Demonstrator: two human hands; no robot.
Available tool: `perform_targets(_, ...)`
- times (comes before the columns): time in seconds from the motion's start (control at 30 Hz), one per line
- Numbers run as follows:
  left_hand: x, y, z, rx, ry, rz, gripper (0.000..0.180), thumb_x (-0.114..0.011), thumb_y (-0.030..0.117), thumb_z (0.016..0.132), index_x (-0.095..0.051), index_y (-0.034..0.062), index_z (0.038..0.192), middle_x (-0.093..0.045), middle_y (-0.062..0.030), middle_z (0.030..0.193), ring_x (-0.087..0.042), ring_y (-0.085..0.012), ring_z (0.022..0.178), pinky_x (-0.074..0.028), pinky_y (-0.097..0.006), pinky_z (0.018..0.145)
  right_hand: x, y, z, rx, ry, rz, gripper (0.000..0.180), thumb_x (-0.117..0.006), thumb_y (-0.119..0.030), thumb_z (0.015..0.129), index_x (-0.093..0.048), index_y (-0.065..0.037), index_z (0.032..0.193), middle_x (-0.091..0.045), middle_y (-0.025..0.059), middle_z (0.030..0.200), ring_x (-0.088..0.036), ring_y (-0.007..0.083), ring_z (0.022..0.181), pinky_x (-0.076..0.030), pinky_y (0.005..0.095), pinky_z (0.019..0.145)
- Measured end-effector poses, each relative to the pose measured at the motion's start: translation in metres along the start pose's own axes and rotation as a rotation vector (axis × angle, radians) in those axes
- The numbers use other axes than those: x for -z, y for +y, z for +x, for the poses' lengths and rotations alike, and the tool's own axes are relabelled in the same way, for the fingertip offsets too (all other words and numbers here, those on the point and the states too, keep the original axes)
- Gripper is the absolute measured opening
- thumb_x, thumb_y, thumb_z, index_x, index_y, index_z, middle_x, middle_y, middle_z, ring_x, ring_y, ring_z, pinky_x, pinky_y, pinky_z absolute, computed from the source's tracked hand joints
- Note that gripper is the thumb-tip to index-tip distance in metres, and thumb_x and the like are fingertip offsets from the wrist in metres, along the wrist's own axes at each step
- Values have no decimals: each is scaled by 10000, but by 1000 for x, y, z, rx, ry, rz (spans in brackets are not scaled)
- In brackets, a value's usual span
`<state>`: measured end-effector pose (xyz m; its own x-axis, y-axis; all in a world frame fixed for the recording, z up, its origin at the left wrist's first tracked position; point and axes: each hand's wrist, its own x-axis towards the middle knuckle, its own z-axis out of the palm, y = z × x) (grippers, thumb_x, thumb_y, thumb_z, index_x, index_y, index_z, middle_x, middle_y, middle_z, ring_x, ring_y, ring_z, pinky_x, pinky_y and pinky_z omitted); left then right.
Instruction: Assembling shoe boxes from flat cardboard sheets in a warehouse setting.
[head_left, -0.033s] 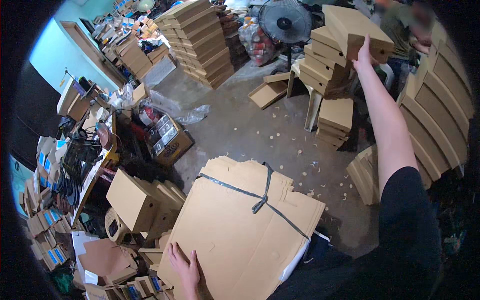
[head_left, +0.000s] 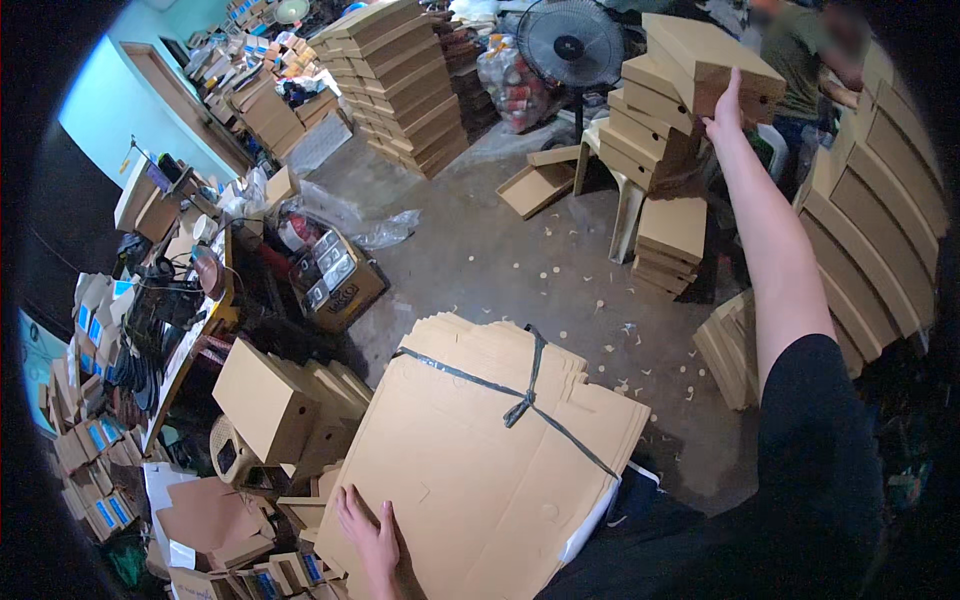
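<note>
Head view: one flat cardboard bundle (head_left: 460, 450), still tied, under left hand (head_left: 370, 540), fingers apart; one formed box (head_left: 705, 48), near stacked boxes (head_left: 645, 130), touched by right hand (head_left: 728, 115), grip uncertain.

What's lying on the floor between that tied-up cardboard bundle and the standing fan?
In the head view, the floor between the bundle and the fan holds scattered pale scraps and, nearer the fan, an open shallow box.

Wide fisheye view from the person's head, downward and forward over the hands (head_left: 370, 538) and floor (head_left: 455, 275) beyond.
</note>
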<state>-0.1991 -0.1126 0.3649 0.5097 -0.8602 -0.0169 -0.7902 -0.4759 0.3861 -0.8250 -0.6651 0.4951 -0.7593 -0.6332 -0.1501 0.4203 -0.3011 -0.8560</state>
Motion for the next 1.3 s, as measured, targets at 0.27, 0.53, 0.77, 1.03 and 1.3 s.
perform_targets(0.27,-8,-8,-4,-7,23,27,756,-675,312,925,-326,40,1537,-272,-238,1604,-230,-419,1487,-160,-539,1208,0,31,40,-22,-325,-4,928,-731,-484,834,-259,-140,1556,-294,121,1596,-316,354,1436,-215,554,1197)
perform_targets(0.53,-10,-13,-8,5,23,26,757,-667,308,937,-306,44,1548,-266,-247,1603,-208,-424,1493,-149,-545,1211,-5,47,10,-2,-477,-253,1143,-809,-407,772,-63,-147,1598,-52,172,1658,-59,419,1532,-181,542,1215)
perform_targets(0.77,-11,-8,-8,19,30,16,756,-674,292,932,-310,47,1548,-267,-239,1603,-212,-426,1490,-163,-549,1205,-9,58,18,263,-554,-782,910,-737,-422,792,-346,-97,1547,-534,153,1439,-454,288,1366,-376,424,1117)
perform_targets(1.03,-11,-7,-9,22,50,22,745,-660,293,928,-325,40,1543,-274,-226,1606,-220,-409,1493,-162,-539,1205,7,33,5,1192,-790,-1775,743,-696,-257,836,-431,-124,1518,-439,138,1545,-341,335,1464,-382,460,1147)
perform_targets(1.3,-13,-5,-9,30,53,33,740,-660,256,921,-324,39,1544,-273,-226,1609,-226,-405,1493,-161,-530,1209,-12,32,23,1204,-508,-2328,909,-676,-350,873,-186,-170,1617,-126,32,1695,-6,325,1564,-207,573,1225)
